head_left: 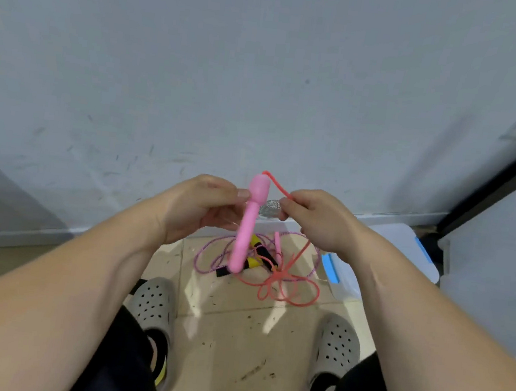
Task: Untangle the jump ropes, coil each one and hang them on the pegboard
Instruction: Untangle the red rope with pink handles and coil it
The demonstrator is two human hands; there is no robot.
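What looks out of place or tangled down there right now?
On the floor tiles, the red cord, pinched higher up by the right hand, lies in one tangled heap with the purple rope and the yellow-and-black handles. Dark specks dot the tiles too. Nothing looks broken.

matt pink plastic handle, scuffed tile floor

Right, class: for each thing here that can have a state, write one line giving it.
Pink plastic jump-rope handle: lifted, hanging roughly upright.
Left hand: grips that handle.
Thin red cord: partly lifted, rest looped on the floor.
Right hand: pinches the cord.
Purple rope: tangled on the floor.
Yellow-and-black handles: lying in the tangle.
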